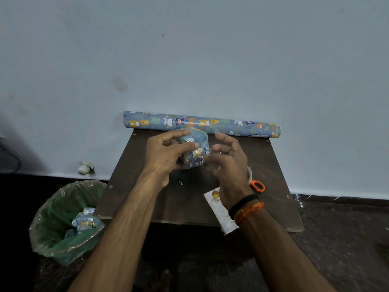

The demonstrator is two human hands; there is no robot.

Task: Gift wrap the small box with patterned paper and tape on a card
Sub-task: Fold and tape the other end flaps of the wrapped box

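- head view: the small box, already covered in patterned paper, is held up above the table, between the two hands and touching both
- the left hand grips the box from its left side; its fingers curl over the top edge and the thumb lies across the near face; this hand carries the weight
- the right hand sits just beside the box's right face; its fingers are loosely curled, the thumb tip and lower fingers touching the paper near a shiny gold spot; whether they pinch a bit of tape or a flap i cannot tell
- the box looks close to a cube, so no clear long axis; the face being worked tilts towards the right fingers, which are the nearer to it
- the card lies on the table below the right wrist, overhanging the near edge; the right hand is the nearer one to fetch it
- orange-handled scissors and a tape roll lie beyond the right wrist, partly hidden
- the paper roll lies beyond all the fingers, its length running left to right along the wall
- a bin stands left of the left forearm, with scrap paper inside
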